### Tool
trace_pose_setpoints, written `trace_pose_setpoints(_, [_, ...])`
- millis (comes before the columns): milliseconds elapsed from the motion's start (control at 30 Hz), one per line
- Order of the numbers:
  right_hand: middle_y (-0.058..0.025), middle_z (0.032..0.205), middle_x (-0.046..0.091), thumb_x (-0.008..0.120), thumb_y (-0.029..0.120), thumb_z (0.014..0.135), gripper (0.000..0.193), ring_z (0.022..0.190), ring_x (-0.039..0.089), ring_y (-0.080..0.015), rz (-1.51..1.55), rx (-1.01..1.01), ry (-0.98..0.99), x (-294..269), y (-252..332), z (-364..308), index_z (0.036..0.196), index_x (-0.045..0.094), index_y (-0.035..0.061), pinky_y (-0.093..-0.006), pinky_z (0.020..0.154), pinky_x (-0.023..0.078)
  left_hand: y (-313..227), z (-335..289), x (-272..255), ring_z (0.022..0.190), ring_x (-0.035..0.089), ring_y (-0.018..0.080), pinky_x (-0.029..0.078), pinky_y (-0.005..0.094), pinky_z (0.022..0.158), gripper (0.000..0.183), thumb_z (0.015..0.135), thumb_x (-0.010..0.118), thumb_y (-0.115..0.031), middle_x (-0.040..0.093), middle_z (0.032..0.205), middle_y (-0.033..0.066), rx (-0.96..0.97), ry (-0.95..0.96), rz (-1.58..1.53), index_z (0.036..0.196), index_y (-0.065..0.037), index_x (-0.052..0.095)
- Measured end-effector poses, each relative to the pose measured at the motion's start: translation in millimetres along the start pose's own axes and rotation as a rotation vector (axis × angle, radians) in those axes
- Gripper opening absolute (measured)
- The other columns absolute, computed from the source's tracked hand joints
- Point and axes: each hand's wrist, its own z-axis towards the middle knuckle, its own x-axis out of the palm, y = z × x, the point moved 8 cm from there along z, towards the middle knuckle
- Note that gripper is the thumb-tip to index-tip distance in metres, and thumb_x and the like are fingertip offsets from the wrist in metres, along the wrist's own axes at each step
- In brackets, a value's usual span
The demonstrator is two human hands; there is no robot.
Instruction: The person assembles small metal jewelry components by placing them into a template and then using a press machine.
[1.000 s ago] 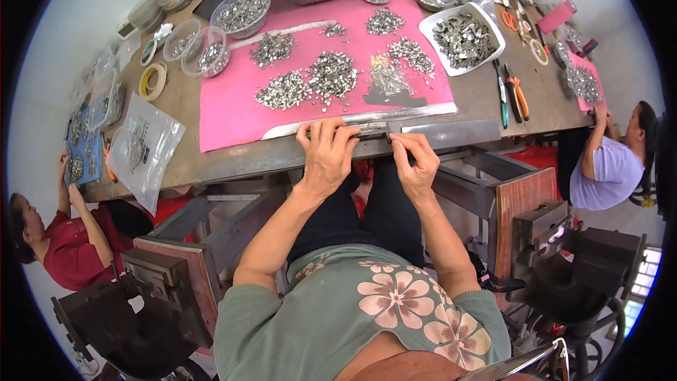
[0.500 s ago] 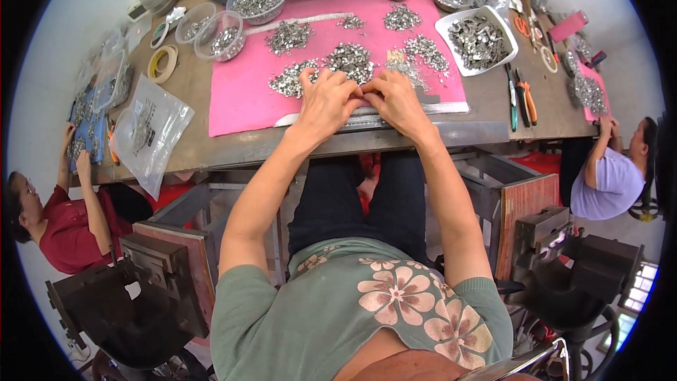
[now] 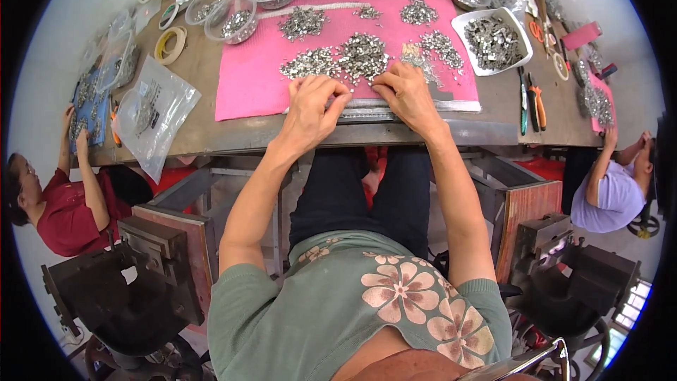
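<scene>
The left hand (image 3: 309, 111) and right hand (image 3: 407, 93) curl their fingers near silvery metal pieces (image 3: 363, 55) on a pink mat (image 3: 247, 81), whether pinching any I cannot tell.

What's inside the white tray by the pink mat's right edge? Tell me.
The white tray holds a heap of small silvery pieces. Whatever lies beneath the top layer is covered and cannot be seen.

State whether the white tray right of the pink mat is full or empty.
Holding plenty, not empty: silvery pieces cover most of the white tray; how deep they lie, I cannot tell.
</scene>
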Motion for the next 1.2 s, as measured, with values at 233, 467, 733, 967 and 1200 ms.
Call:
trace_pose_setpoints(233, [-0.01,0.083,0.061,0.073,0.012,0.085,0.008,0.084,0.061,-0.0303,-0.059,0.023,0.081,3,2,3,0.09,0.072,0.0054,-0.0423,0.076,0.044,-5,-25,-2,0.086,0.062,0.0275,0.048,0.0379,0.08,0.008,0.087,0.071,-0.004,0.066,0.093,0.0103,0.016,-0.047,-0.095,0.092,0.0,0.066])
trace_pose_setpoints(467, [-0.0122,0.082,0.063,0.073,0.011,0.085,0.009,0.081,0.062,-0.0326,-0.013,0.019,0.054,2,0,4,0.088,0.071,0.0035,-0.044,0.073,0.047,-5,-26,4,0.086,0.063,0.0297,0.05,0.0378,0.077,0.009,0.085,0.07,0.002,0.064,0.092,0.0126,0.023,-0.038,-0.105,0.092,0.001,0.064])
trace_pose_setpoints(733, [-0.0129,0.079,0.063,0.073,0.009,0.085,0.008,0.073,0.063,-0.0316,-0.012,0.041,0.081,2,1,5,0.087,0.07,0.0022,-0.0434,0.07,0.048,-24,-21,5,0.085,0.062,0.0305,0.051,0.0397,0.074,0.012,0.084,0.07,0.004,0.061,0.092,0.0122,0.145,0.021,0.071,0.091,0.001,0.062])
trace_pose_setpoints(967, [-0.0124,0.082,0.064,0.071,0.003,0.084,0.007,0.072,0.064,-0.0314,0.258,0.106,0.022,-6,27,-4,0.088,0.065,0.0008,-0.0418,0.072,0.049,-22,-32,7,0.085,0.061,0.0316,0.052,0.0409,0.075,0.02,0.083,0.072,0.001,0.06,0.094,0.0128,0.198,0.001,0.091,0.1,0.0,0.061])
trace_pose_setpoints(1200, [-0.0111,0.092,0.062,0.071,-0.001,0.084,0.011,0.087,0.059,-0.031,0.305,0.028,-0.06,8,56,-24,0.091,0.062,0.0006,-0.0407,0.078,0.045,-7,-47,13,0.103,0.065,0.0391,0.054,0.0433,0.088,0.048,0.081,0.077,0.002,0.066,0.112,0.0177,0.103,-0.178,-0.086,0.126,0.001,0.06])
